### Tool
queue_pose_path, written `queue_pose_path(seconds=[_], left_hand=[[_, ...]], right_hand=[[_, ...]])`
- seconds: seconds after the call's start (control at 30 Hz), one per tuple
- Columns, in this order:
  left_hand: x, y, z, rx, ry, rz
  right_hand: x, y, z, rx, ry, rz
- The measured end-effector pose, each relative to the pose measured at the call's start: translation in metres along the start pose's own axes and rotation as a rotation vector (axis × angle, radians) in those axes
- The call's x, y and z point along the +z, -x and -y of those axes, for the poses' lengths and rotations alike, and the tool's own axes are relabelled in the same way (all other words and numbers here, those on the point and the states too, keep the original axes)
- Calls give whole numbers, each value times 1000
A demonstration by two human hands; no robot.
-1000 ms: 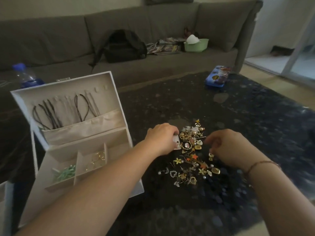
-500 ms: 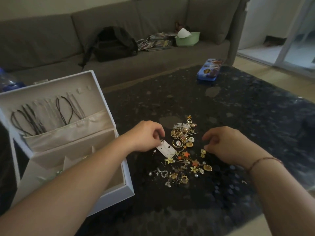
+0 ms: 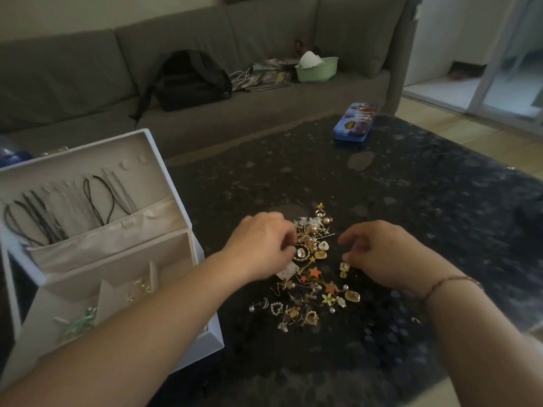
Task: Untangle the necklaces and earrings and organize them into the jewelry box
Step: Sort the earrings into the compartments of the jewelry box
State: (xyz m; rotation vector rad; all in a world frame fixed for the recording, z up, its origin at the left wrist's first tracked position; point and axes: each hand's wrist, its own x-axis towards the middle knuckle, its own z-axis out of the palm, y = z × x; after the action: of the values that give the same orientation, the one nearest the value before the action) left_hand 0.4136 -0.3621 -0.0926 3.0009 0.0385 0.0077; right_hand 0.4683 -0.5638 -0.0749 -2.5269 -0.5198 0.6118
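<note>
Left hand [image 3: 263, 249] has fingertips pinched into the heap of small gold earrings [image 3: 311, 265] on the dark speckled table [image 3: 411, 215]; what it grips, can't tell. Right hand [image 3: 379, 255] hovers just beside, fingers curled, empty. Open white jewelry box [image 3: 164, 230] sits left, black cord necklaces [image 3: 44, 215] in its lid.

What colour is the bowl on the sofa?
Light green bowl, seen in the head view.

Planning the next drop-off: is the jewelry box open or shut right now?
Open. The jewelry box has its lid standing upright with necklaces hanging inside, and its compartments are exposed.
</note>
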Motion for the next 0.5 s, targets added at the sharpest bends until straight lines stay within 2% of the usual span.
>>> queue_pose_path(seconds=[0.1, 0.4, 0.5], left_hand=[[5, 5, -11, 11, 66, 77], [8, 9, -15, -14, 90, 57], [-1, 11, -13, -72, 282, 71]], right_hand=[[1, 0, -1, 0, 2, 3], [1, 4, -1, -47, -6, -110], [3, 6, 1, -142, 26, -113]])
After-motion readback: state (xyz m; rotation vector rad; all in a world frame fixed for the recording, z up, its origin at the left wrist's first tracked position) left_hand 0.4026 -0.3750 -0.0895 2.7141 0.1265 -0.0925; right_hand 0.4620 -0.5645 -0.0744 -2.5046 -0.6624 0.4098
